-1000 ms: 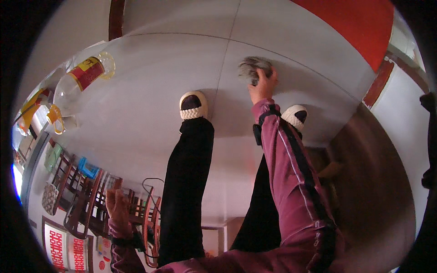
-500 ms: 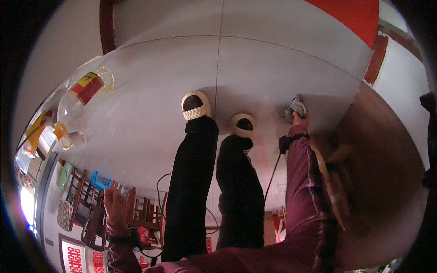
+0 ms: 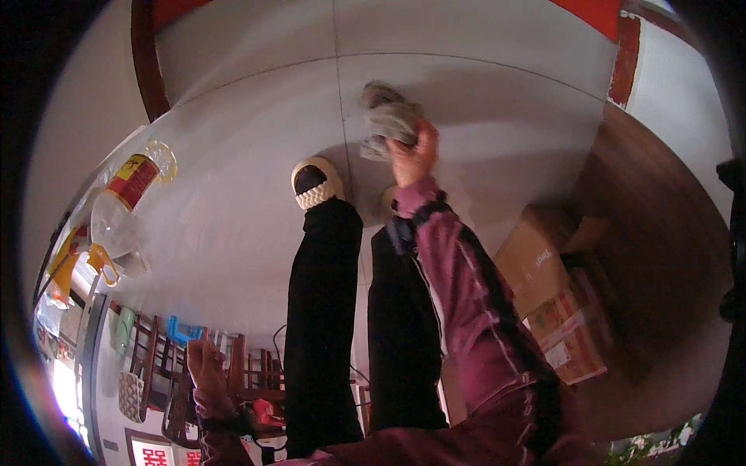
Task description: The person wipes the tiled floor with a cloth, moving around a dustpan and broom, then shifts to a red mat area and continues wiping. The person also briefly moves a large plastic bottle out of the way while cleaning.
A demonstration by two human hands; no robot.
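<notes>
My right hand [image 3: 416, 155] is closed on a crumpled grey cloth [image 3: 392, 120], held out over the pale floor in front of my feet. Blur softens the edges of the cloth. My left hand [image 3: 206, 365] hangs low on the left, its fingers loosely bent and apart, with nothing visible in it. Both wrists carry dark bands. Below the right hand, my left shoe [image 3: 317, 182] with a cream woven rim shows whole, while the right shoe [image 3: 390, 203] is mostly covered by my right sleeve.
A large clear bottle [image 3: 116, 221] with a red and yellow label stands at the left. Cardboard boxes [image 3: 536, 260] sit at the right by a brown wooden panel [image 3: 653, 264]. Dark wooden chairs [image 3: 148, 353] are at the lower left. Red material [image 3: 594, 15] borders the floor ahead.
My right hand has swung left and forward with the grey cloth, from the far right to in front of my shoes. The boxes show more now. My left hand stays low.
</notes>
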